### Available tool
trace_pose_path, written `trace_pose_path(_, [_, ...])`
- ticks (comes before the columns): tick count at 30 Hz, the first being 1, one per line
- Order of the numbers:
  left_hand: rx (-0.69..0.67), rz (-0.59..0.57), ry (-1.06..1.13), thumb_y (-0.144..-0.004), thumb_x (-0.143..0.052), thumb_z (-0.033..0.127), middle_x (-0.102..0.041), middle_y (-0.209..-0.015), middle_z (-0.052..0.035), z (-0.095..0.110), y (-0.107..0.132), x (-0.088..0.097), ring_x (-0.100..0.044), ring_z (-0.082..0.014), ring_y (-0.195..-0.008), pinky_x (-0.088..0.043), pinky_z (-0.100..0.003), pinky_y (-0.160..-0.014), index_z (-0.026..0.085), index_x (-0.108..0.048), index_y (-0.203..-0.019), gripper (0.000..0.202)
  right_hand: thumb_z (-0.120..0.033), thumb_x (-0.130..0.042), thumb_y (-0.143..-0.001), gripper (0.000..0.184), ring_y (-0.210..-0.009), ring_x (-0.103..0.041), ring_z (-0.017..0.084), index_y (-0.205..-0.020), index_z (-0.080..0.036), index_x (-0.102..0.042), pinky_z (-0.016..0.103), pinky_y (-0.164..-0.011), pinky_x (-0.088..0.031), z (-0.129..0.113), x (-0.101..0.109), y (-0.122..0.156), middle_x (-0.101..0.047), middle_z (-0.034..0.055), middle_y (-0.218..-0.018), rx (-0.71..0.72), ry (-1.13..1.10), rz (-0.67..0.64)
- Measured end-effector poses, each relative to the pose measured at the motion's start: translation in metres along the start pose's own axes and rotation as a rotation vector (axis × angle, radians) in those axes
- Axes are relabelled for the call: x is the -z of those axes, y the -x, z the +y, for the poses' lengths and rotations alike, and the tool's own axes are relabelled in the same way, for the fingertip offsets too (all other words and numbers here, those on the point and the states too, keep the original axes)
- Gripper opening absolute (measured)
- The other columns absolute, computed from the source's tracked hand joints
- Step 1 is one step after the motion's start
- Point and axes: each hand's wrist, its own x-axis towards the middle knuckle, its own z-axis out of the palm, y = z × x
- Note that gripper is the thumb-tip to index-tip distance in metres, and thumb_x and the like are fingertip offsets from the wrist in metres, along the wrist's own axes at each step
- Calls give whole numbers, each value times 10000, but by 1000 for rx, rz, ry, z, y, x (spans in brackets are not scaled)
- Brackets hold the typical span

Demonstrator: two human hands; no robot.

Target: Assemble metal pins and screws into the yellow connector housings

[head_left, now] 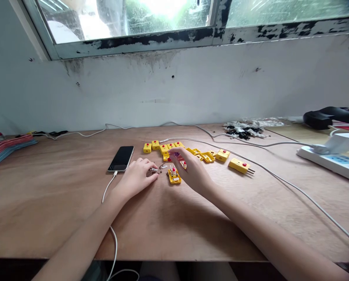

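Left hand [136, 175]: at small parts [154, 170], grip indeterminate. Right hand [193, 171]: fingers apart. Yellow housings [163, 149]: toward tabletop [75, 187] far edge.

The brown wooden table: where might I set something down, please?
Bare wood lies between the pink-and-blue stack and black rectangular phone, and between the right forearm and white cable; small yellow plastic casings crowd the right hand.
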Motion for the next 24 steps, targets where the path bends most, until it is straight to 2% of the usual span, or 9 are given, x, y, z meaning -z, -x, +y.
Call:
trace_pose_path(3, [5, -13, -11, -840, -499, 330, -654, -990, -31, 1, 1, 0, -541, -243, -978, -410, -371, -839, 255, -665, -952, 214, -239, -434, -910, 131, -790, -649, 195, -976, -220, -546, 318, -660, -503, 1, 0, 0, -676, 61, -925, 7, -9, 8])
trace_pose_path(8, [38, 27, 1, -847, -502, 351, -664, -999, -29, 4, -1, 1, -549, -240, -995, -415, -365, -843, 253, -664, -935, 209, -264, -438, -910, 142, -738, -639, 166, -989, -226, -550, 281, -617, -504, -2, 5, -2, -670, 46, -895, 44, -66, 119])
trace_pose_path(13, [50, 138, 243, -846, -522, 386, -669, -1044, -13, 8, -3, -3, -569, -222, -1003, -432, -350, -867, 255, -641, -980, 222, -280, -440, -909, 154, -692, -619, 137, -1012, -226, -541, 255, -585, -498, -8, 12, -4, -633, 22, -832, 12, -156, 206])
trace_pose_path(17, [35, 101, 414, -832, -537, 427, -682, -978, 9, 10, -3, -7, -601, -206, -920, -458, -322, -810, 264, -660, -909, 219, -300, -442, -911, 159, -691, -611, 132, -1018, -225, -533, 300, -664, -517, -6, 13, -6, -600, 6, -806, -28, -254, 237])
trace_pose_path(24, [63, 81, 460, -808, -580, 397, -693, -865, 11, 10, -4, -9, -618, -184, -807, -460, -299, -748, 247, -670, -851, 180, -324, -452, -903, 169, -680, -597, 136, -1015, -223, -529, 297, -608, -520, -3, 14, -8, -591, 6, -783, -80, -318, 260])
